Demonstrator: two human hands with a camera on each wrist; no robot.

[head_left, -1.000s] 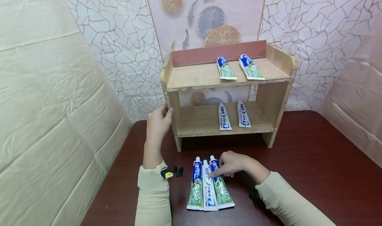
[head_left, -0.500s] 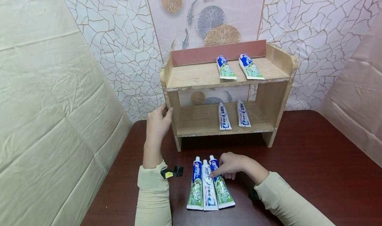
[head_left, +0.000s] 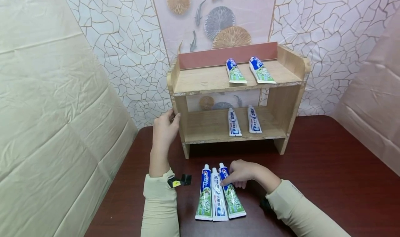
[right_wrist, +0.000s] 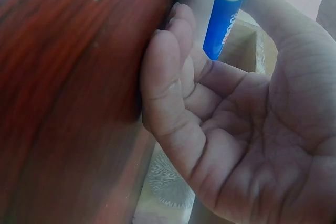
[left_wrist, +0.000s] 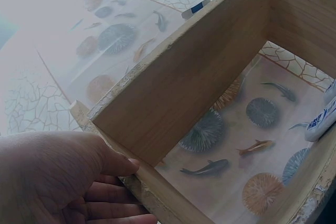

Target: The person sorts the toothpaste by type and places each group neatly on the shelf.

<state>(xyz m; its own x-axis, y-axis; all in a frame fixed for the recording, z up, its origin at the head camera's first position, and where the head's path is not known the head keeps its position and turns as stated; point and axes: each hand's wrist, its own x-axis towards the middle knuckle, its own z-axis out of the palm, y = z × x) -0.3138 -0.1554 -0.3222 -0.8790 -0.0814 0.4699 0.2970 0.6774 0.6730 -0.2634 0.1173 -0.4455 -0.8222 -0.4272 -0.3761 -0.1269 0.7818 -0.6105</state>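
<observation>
Three toothpaste tubes lie side by side on the table in the head view: a blue-green one point(head_left: 204, 198) at left, a white one point(head_left: 220, 205) in the middle and another blue-green one point(head_left: 234, 202) at right. My right hand point(head_left: 245, 170) grips the right blue-green tube near its cap end, one digit reaching across to the white tube's edge. In the right wrist view, the curled fingers point(right_wrist: 163, 72) sit low against the tabletop beside the blue-green tube point(right_wrist: 223, 24). My left hand point(head_left: 165, 127) holds the left side panel of a wooden shelf point(head_left: 200, 87); thumb and fingers straddle its edge in the left wrist view.
On the shelf's upper board lie two blue-green toothpaste tubes point(head_left: 235, 71), and two white ones point(head_left: 234, 123) lie on its lower board. The dark red table point(head_left: 328, 167) runs back to a patterned wall cloth point(head_left: 125, 39). Pale cloth point(head_left: 56, 125) hangs at left.
The head view has shifted very slightly. Both hands stay in place, and the tubes and shelf look the same as before.
</observation>
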